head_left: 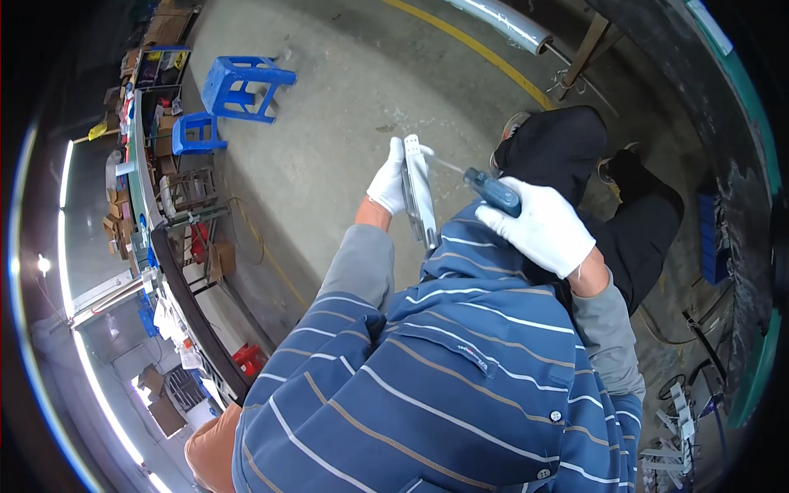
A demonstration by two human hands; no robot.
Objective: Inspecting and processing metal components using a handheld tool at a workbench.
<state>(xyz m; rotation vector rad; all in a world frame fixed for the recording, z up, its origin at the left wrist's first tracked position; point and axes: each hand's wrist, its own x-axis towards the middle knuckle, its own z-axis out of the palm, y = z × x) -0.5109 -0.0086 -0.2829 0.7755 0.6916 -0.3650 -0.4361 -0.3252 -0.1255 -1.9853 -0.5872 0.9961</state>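
My left hand [388, 181], in a white glove, is closed around a long, narrow silver metal bracket [422, 197]. The piece stands nearly upright in front of my striped shirt, and small holes show near its upper end. In my white-gloved right hand [544, 226] is a screwdriver [493, 192] with a translucent blue handle. Its thin shaft points left toward the upper part of the bracket. Whether the tip touches the metal cannot be made out, and some left fingers are hidden behind the piece.
Two blue plastic stools [238, 89] stand on the grey floor at the far left. Cluttered shelves and a workbench run along the left side. A film-wrapped roll [505, 25] lies at the top, a blue crate [713, 238] stands at right, and several pale metal strips [678, 435] lie lower right.
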